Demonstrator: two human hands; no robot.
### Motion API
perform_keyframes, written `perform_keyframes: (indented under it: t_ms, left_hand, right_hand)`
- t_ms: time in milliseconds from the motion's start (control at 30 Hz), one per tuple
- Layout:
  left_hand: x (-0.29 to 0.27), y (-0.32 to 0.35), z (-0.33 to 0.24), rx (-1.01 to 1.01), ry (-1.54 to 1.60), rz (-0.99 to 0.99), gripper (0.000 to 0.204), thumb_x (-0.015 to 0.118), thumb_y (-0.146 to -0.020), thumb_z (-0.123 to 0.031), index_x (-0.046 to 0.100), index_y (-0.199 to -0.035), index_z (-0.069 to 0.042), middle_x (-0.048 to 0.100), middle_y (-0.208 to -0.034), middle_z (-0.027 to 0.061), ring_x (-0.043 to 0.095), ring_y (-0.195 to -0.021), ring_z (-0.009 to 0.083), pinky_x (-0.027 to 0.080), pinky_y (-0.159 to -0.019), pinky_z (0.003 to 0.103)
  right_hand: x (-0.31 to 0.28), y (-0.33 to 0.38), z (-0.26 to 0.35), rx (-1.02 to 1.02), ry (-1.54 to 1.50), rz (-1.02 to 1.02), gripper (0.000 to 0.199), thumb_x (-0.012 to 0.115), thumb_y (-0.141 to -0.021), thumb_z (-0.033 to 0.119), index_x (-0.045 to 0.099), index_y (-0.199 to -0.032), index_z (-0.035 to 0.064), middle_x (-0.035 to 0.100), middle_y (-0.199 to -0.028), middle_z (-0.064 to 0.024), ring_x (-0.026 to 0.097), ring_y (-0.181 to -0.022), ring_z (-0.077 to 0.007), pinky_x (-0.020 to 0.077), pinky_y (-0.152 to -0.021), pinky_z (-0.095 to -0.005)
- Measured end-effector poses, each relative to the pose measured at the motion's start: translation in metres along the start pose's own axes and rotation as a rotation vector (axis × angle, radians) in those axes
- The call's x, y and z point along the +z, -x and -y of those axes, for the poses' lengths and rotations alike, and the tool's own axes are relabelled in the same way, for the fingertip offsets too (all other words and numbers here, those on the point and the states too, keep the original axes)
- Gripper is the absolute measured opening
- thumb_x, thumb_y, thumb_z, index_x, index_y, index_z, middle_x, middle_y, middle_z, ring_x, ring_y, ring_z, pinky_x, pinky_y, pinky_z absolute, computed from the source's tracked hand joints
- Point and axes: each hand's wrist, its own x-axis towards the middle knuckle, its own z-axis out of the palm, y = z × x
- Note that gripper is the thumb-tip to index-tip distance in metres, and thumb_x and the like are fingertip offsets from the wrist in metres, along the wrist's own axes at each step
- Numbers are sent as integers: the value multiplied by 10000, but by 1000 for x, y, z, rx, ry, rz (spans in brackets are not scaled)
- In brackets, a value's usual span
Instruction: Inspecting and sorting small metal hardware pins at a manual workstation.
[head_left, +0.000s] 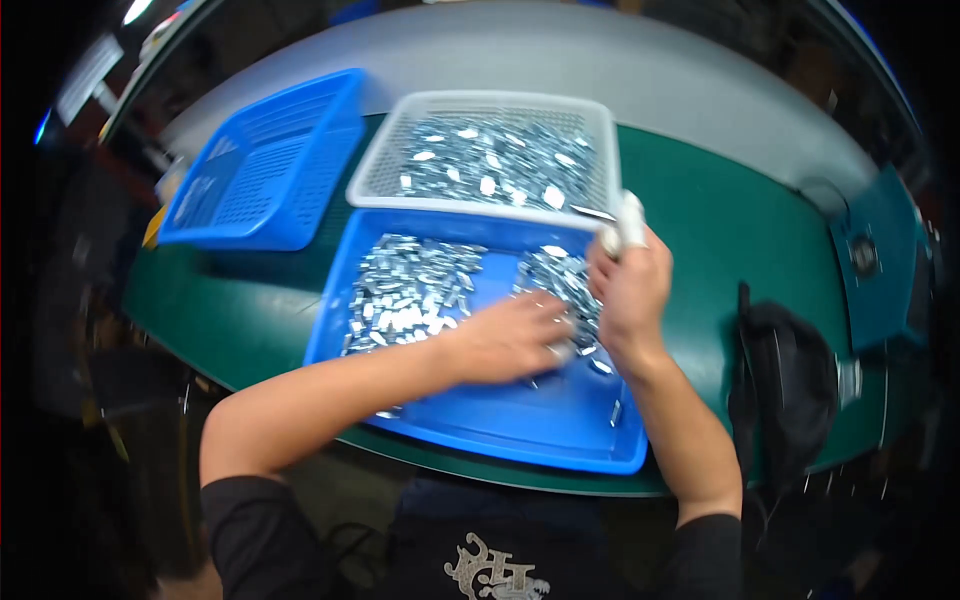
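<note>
A blue tray (480,440) holds small shiny metal parts in two heaps, a left heap (410,290) and a right heap (560,275). My left hand (515,338) reaches into the tray at the right heap's near-left edge. Its fingers are smeared by motion, with pale covers on some tips; whether they grip a part cannot be told. Above the tray's right side, my right hand (635,290) is closed, white covers on its fingers. From its fingertips a thin shiny metal piece (592,212) points left, over the near rim of a white basket (480,205).
More metal parts (495,160) fill the white basket, which adjoins the tray's far side. An empty blue basket (265,180) stands tilted at far left. On the green table (690,210), a black bag (785,380) lies right, near a teal box-like object (880,260).
</note>
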Motion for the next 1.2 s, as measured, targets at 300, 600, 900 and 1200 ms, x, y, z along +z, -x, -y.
perform_keyframes:
  t_ms: [300,600,900,1200]
  left_hand:
    - [-16,-26,-28,-58,141,-96,222,591,-695,-132,610,-893,-35,570,-1023,131,524,-1012,307,436,-873,412]
    - [36,-46,-33,-231,738,-144,190,522,-803,-151,621,-954,-97,594,-1046,77,506,-1066,294,394,-912,400]
    - [-3,-17,15,-38,-30,27,142,555,-723,-174,647,-795,-92,570,-918,48,519,-984,213,399,-912,340]
    - [-20,-11,5,-188,164,-117,244,717,-659,-203,655,-844,-58,589,-939,104,535,-972,282,440,-831,389]
  right_hand:
    - [4,-4,14,46,-98,-12,413,422,-963,345,391,-631,101,310,-496,44,232,-398,-46,182,-362,-223]
    - [13,23,38,-95,-42,171,475,363,-977,330,373,-573,80,280,-478,43,220,-411,-38,172,-371,-214]
    - [-5,5,28,12,-179,105,373,452,-944,216,435,-598,78,395,-498,38,313,-434,-29,219,-391,-220]
    - [3,10,29,-242,-19,73,380,385,-974,255,449,-667,39,324,-503,33,245,-423,-38,188,-377,-220]
